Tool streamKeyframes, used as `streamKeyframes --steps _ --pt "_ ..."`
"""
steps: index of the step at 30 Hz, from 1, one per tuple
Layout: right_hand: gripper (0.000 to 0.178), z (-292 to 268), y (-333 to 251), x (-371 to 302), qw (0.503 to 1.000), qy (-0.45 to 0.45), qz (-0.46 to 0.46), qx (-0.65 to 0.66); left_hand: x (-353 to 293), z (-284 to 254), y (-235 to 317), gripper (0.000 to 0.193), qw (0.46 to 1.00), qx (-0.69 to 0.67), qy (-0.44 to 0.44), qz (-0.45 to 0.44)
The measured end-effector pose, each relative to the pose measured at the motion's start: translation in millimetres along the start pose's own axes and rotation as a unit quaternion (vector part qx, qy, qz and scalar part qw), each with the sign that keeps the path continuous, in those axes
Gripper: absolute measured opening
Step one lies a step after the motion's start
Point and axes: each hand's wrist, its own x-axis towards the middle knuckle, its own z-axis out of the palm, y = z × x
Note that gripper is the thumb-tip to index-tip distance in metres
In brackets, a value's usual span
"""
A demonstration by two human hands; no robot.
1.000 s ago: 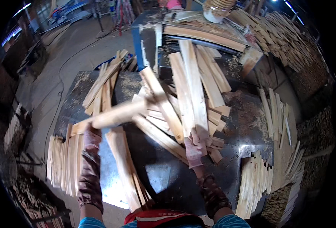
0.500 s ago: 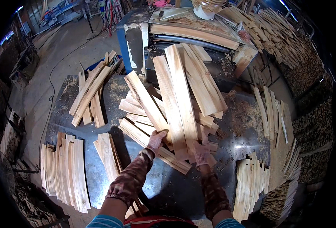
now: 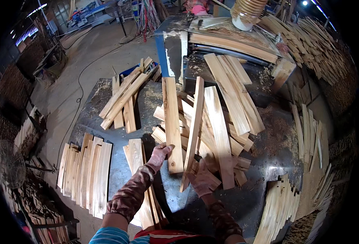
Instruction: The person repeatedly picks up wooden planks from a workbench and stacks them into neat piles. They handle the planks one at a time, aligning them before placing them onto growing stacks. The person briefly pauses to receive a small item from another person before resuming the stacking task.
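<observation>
My left hand (image 3: 162,153), in a pale work glove, is closed around the right-leaning lower part of a flat wooden board (image 3: 172,122), thumb on its face. The board points away from me, above a loose pile. My right hand (image 3: 204,179), gloved too, is at the near end of a narrower board (image 3: 193,136) tipped onto its edge; its thumb side presses against that board, and the other fingers are partly hard to make out. Just right of it, a pale board (image 3: 221,138) lies over the pile of shorter boards (image 3: 161,134).
A planer-like machine (image 3: 232,42) stands at the far side, boards (image 3: 232,93) resting at its mouth. Sorted board stacks lie at the left (image 3: 88,175) and right (image 3: 277,207) of the dark metal table (image 3: 264,162). Crossed boards (image 3: 124,97) lie far left; a fan (image 3: 9,164) stands beyond.
My left hand has swung its board more upright and away from the others. The board at my right hand has tipped onto its edge, parting from the pale one beside it. The view has shifted.
</observation>
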Motion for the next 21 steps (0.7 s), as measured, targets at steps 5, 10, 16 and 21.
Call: streamKeyframes --steps 5,10,16,21 --pt "0.079 63 7 9 0.962 -0.080 0.161 0.206 -39 -17 4 0.032 0.998 -0.042 0.031 0.034" --pt "0.035 77 30 0 0.935 -0.044 0.185 0.298 -119 -65 25 0.038 0.993 0.068 0.081 -0.045" --pt "0.019 44 37 -48 0.897 0.080 0.273 0.339 -237 -121 -46 0.028 0.976 0.166 0.094 -0.101" --pt "0.023 17 -47 -52 0.971 0.163 0.156 0.082 -259 -136 -105 0.043 0.920 0.291 0.210 -0.159"
